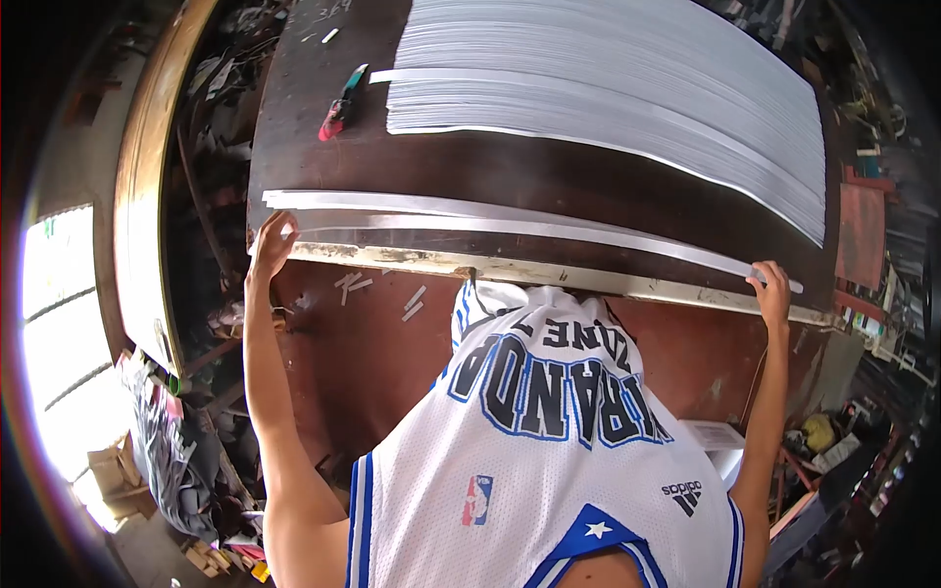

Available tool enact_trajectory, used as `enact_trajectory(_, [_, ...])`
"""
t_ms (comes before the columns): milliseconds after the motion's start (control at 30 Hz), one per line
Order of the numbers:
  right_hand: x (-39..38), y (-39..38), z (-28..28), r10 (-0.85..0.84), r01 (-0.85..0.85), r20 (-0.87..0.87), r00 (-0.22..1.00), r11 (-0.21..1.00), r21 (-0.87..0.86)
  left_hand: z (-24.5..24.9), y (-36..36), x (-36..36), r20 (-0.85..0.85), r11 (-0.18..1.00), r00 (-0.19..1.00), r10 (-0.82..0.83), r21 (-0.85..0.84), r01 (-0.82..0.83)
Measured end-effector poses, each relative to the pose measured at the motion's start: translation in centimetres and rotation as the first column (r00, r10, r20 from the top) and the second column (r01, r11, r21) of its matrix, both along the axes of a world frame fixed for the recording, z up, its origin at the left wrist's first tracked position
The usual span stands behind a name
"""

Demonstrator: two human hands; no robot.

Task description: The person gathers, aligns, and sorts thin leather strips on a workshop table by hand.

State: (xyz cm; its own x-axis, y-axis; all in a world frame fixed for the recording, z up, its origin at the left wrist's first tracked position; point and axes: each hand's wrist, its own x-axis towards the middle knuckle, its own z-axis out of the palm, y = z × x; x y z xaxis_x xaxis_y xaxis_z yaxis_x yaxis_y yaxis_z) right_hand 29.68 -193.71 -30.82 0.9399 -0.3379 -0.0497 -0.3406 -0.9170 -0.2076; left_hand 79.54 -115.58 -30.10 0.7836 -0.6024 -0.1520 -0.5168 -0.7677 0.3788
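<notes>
A long white strip (470,224) runs almost straight across the front of the dark table, with one end at each hand. My left hand (272,247) is closed in a pinch on its left end, near the table's front edge. At the far right, my right hand (772,294) has its fingers closed on the other end. Just behind lies a second white strip (333,201), whose left end sticks out past my left hand; the two strips converge and overlap toward the right.
A broad stack of white strips (608,93) covers the back of the table (441,167). A cutter knife (342,103) with a red and teal handle lies left of it. A pale wooden rail (392,260) edges the front. White offcuts (414,303) lie below.
</notes>
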Motion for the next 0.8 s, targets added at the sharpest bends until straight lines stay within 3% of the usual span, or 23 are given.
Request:
enact_trajectory(67, [-0.5,-0.2,0.6,0.016,-0.018,-0.036,0.999,0.998,-0.054,0.3,0.4,-0.4,-0.077,0.993,0.996,0.045,0.112,-0.036])
enact_trajectory(133, [-1.7,-0.9,-0.4,0.090,-0.088,0.059,0.994,0.995,-0.041,-2.6,3.7,-0.7,0.146,0.991,0.988,-0.043,0.130,0.024])
enact_trajectory(167, [-2.2,-0.9,-0.8,0.101,-0.095,0.084,0.991,0.993,-0.073,-4.1,4.8,-0.3,0.073,0.983,0.997,0.010,0.183,-0.024])
enact_trajectory(200, [-2.6,-1.0,-0.9,0.086,-0.086,0.048,0.995,0.996,-0.001,-4.6,4.9,-0.1,-0.018,0.976,0.999,0.035,0.214,-0.031])
enact_trajectory(233, [-3.8,-1.1,-2.1,0.067,-0.065,0.051,0.996,0.997,-0.048,-7.4,7.3,0.3,0.129,0.991,0.990,-0.063,0.129,0.047])
enact_trajectory(267, [-3.3,-0.2,-0.9,0.056,-0.056,-0.003,0.998,0.998,0.007,-5.8,4.7,-0.6,0.066,0.984,0.998,-0.021,0.176,0.009])
enact_trajectory(333, [-3.7,0.7,-1.4,-0.021,0.021,-0.053,0.998,1.000,-0.005,-6.5,4.9,-0.8,0.141,0.993,0.987,-0.083,0.097,0.069])
enact_trajectory(400, [-3.9,1.7,-2.2,-0.060,0.052,-0.107,0.992,0.996,-0.070,-5.6,4.1,-1.0,0.069,0.988,0.995,-0.070,0.143,0.060])
enact_trajectory(467, [-4.5,2.3,-3.3,-0.070,0.067,-0.028,0.997,0.993,-0.095,-5.3,3.1,-1.7,0.068,0.994,0.997,-0.035,0.107,0.028])
enact_trajectory(600, [-4.7,4.6,-4.1,-0.233,0.237,0.079,0.969,0.970,-0.047,-5.6,3.4,-2.2,0.140,0.982,0.983,-0.115,0.162,0.092])
enact_trajectory(700, [-5.2,5.9,-5.0,-0.344,0.355,0.154,0.926,0.934,-0.050,-4.1,-0.8,-4.9,0.072,0.991,0.997,-0.037,0.129,0.028])
enact_trajectory(800, [-6.0,5.9,-6.4,-0.404,0.419,0.215,0.889,0.907,-0.029,-4.5,-5.2,-8.2,0.142,0.982,0.973,-0.181,0.072,0.172])
